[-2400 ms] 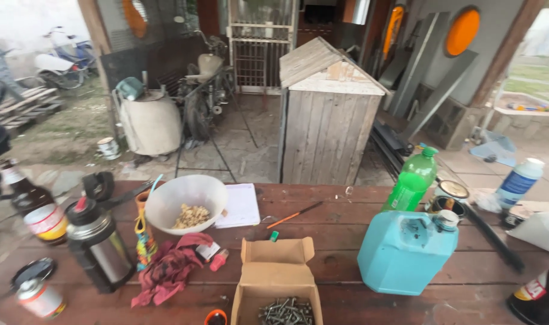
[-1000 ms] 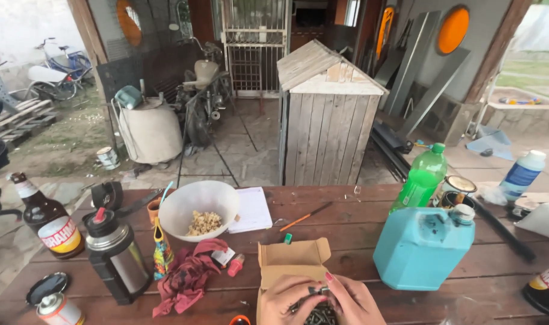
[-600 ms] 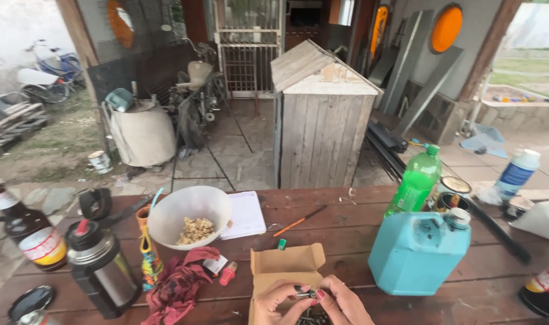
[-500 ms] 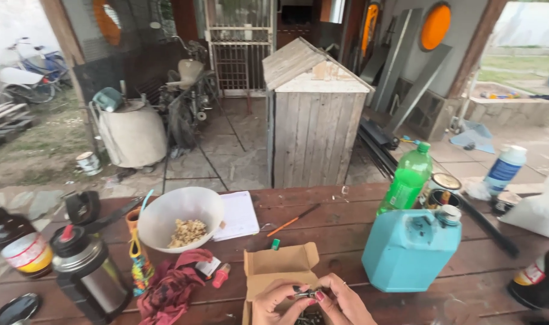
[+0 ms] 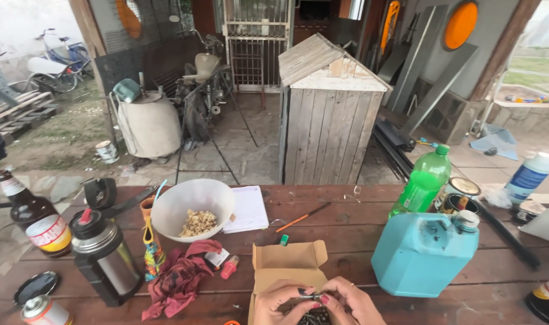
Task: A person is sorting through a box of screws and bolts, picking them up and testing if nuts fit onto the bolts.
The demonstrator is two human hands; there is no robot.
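Observation:
At the bottom edge both of my hands hover over an open cardboard box [image 5: 285,265] of dark metal screws [image 5: 313,317]. My left hand [image 5: 277,301] and my right hand [image 5: 346,299] meet fingertip to fingertip and pinch a small dark screw [image 5: 308,295] between them, just above the box. The box's flaps stand open toward the far side.
The wooden table [image 5: 346,232] carries a white bowl [image 5: 192,207] of pale bits, a red rag [image 5: 178,278], a steel flask [image 5: 103,256], a brown bottle [image 5: 30,213], a notepad [image 5: 248,208], an orange pencil [image 5: 303,216], a blue jerrycan [image 5: 423,251] and a green bottle [image 5: 426,180]. Beyond stands a wooden hutch [image 5: 330,114].
My hands came into view from below, reached into the box and now hold a small screw between their fingertips. The view shifted slightly.

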